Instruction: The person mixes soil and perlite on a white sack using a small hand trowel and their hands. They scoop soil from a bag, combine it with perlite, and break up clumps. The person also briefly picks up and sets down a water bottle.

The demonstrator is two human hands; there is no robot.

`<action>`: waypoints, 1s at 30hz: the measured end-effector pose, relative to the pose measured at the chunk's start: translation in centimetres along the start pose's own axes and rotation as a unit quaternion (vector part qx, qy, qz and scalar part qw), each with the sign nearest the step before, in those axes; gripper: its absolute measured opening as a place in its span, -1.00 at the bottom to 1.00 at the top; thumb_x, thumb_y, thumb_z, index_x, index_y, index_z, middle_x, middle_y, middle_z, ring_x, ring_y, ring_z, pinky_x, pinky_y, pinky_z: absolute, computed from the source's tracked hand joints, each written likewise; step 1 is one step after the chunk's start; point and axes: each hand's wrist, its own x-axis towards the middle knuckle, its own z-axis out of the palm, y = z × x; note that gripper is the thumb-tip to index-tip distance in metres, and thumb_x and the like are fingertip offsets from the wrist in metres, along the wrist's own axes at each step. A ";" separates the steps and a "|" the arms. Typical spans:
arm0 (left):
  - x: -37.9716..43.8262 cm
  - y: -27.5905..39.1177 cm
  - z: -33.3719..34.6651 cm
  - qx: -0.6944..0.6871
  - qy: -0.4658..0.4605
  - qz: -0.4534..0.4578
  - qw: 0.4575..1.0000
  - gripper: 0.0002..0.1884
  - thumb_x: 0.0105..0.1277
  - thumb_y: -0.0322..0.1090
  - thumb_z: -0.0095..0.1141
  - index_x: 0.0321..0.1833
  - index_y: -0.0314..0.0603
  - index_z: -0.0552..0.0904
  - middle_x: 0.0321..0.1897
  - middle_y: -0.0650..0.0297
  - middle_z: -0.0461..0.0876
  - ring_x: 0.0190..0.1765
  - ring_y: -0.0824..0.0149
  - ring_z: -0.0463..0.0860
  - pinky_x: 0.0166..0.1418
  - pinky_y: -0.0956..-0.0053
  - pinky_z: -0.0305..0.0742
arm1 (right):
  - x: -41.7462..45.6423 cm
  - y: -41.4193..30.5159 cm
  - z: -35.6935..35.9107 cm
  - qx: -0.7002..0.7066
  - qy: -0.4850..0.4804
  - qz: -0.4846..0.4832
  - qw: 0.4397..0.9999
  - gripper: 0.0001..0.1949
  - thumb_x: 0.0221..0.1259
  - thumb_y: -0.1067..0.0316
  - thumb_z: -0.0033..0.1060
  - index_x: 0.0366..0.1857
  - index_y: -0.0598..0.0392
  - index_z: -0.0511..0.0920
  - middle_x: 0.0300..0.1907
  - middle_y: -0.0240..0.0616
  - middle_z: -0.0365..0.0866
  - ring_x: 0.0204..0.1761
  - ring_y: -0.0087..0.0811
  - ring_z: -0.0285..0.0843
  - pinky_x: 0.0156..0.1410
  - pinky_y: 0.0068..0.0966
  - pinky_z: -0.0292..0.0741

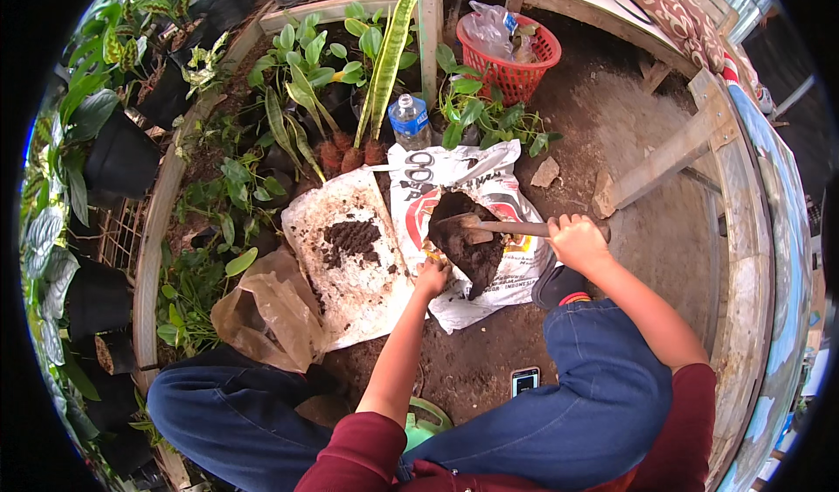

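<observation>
My right hand (578,243) grips the handle of a hand trowel (518,228), whose blade lies on dark potting soil (482,262) inside a torn white plastic sack (505,295). At the sack's left edge, my left hand (434,274) is closed on the rim of the opening. Left of the sack lies a flattened, soil-stained white sheet (354,295) bearing a small heap of dark soil (352,239). A crumpled translucent plastic bag (272,308) rests against the sheet's lower left. Snake plants with reddish-brown root balls (351,158) stand just beyond the sheet.
A plastic bottle (409,125) stands behind the sack, with a red basket (511,59) of plastic waste farther back. Potted leafy plants line the left. A wooden trestle leg (662,164) slants at right. A phone (526,380) lies near my knee.
</observation>
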 end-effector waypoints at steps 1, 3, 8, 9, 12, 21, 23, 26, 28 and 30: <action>0.3 -0.3 0.3 -0.004 0.003 0.010 1.000 -0.56 0.33 -0.03 -0.22 0.05 -0.12 0.58 0.13 -0.10 0.42 0.25 -0.06 0.28 0.39 0.02 -0.03 | 0.1 -0.3 0.2 -0.009 -0.018 -0.010 1.000 -0.76 0.06 0.20 0.16 -0.27 0.10 0.60 -0.44 -0.21 0.59 -0.37 -0.27 0.62 -0.22 -0.38 0.54; 0.7 -0.6 0.6 0.008 -0.009 -0.002 1.000 -0.56 0.32 -0.03 -0.22 0.05 -0.12 0.58 0.14 -0.11 0.41 0.25 -0.05 0.27 0.39 0.02 -0.03 | 0.3 -0.5 0.5 0.064 -0.053 0.035 0.996 -0.75 0.06 0.20 0.18 -0.29 0.15 0.62 -0.40 -0.12 0.62 -0.32 -0.22 0.65 -0.20 -0.34 0.56; 1.0 -0.4 0.4 0.035 -0.029 -0.005 0.999 -0.55 0.28 0.02 -0.13 0.08 -0.05 0.58 0.18 -0.07 0.37 0.20 -0.18 0.29 0.35 0.08 0.07 | -0.7 -0.3 1.4 0.189 -0.221 0.157 0.944 -0.65 0.07 0.06 0.23 -0.36 0.21 0.63 -0.35 0.02 0.65 -0.19 -0.12 0.66 -0.13 -0.27 0.57; 0.9 -0.3 0.3 0.045 -0.037 0.010 0.998 -0.55 0.28 0.02 -0.13 0.08 -0.05 0.59 0.18 -0.07 0.37 0.20 -0.18 0.29 0.35 0.08 0.07 | -1.1 -0.3 1.7 0.198 -0.225 0.172 0.938 -0.63 0.06 0.03 0.23 -0.36 0.20 0.64 -0.35 0.02 0.65 -0.19 -0.11 0.66 -0.12 -0.26 0.57; 0.6 0.0 0.0 0.003 -0.029 -0.048 0.998 -0.55 0.28 0.03 -0.15 0.07 -0.01 0.60 0.18 -0.09 0.38 0.21 -0.15 0.30 0.35 0.09 0.07 | -2.1 -0.1 2.9 0.237 -0.230 0.197 0.923 -0.58 0.02 -0.05 0.25 -0.34 0.18 0.65 -0.31 0.01 0.66 -0.16 -0.10 0.65 -0.09 -0.25 0.57; 2.1 -2.1 1.8 0.056 -0.046 0.033 0.997 -0.60 0.35 -0.02 -0.25 0.08 0.08 0.58 0.16 0.00 0.44 0.36 0.01 0.18 0.42 -0.10 -0.15 | -2.7 2.0 6.9 0.327 -0.259 0.234 0.878 -0.48 -0.07 -0.17 0.29 -0.18 0.05 0.67 -0.22 -0.07 0.67 -0.13 -0.16 0.65 0.01 -0.26 0.53; 2.5 -2.8 2.6 0.059 -0.026 0.032 0.997 -0.59 0.34 -0.02 -0.23 0.08 0.03 0.58 0.15 -0.02 0.44 0.35 0.03 0.19 0.43 -0.06 -0.16 | -2.7 2.7 7.6 0.351 -0.276 0.235 0.864 -0.48 -0.08 -0.19 0.30 -0.17 0.02 0.67 -0.22 -0.08 0.68 -0.13 -0.17 0.65 0.01 -0.27 0.51; 2.9 -3.4 3.1 0.086 -0.002 0.039 0.996 -0.60 0.33 -0.05 -0.22 0.07 0.04 0.58 0.18 0.01 0.42 0.33 0.02 0.23 0.38 0.00 -0.04 | -2.8 4.1 8.6 0.415 -0.322 0.242 0.816 -0.49 -0.10 -0.20 0.32 -0.19 0.01 0.68 -0.22 -0.08 0.68 -0.11 -0.17 0.64 -0.01 -0.29 0.50; 2.8 -3.4 3.0 0.099 -0.008 0.044 0.994 -0.61 0.33 -0.07 -0.22 0.07 0.03 0.58 0.20 0.03 0.42 0.32 0.02 0.25 0.36 0.02 0.02 | -2.9 5.0 9.3 0.414 -0.273 0.237 0.835 -0.50 -0.10 -0.18 0.34 -0.20 0.03 0.69 -0.23 -0.09 0.68 -0.12 -0.17 0.64 -0.01 -0.29 0.50; 2.6 -3.0 2.6 0.104 -0.034 0.044 0.993 -0.60 0.33 -0.07 -0.23 0.08 0.00 0.57 0.19 0.03 0.42 0.32 0.03 0.26 0.36 0.03 0.01 | -3.1 6.0 9.9 0.435 -0.258 0.237 0.829 -0.51 -0.09 -0.14 0.35 -0.20 0.06 0.69 -0.24 -0.09 0.69 -0.14 -0.19 0.65 -0.01 -0.31 0.49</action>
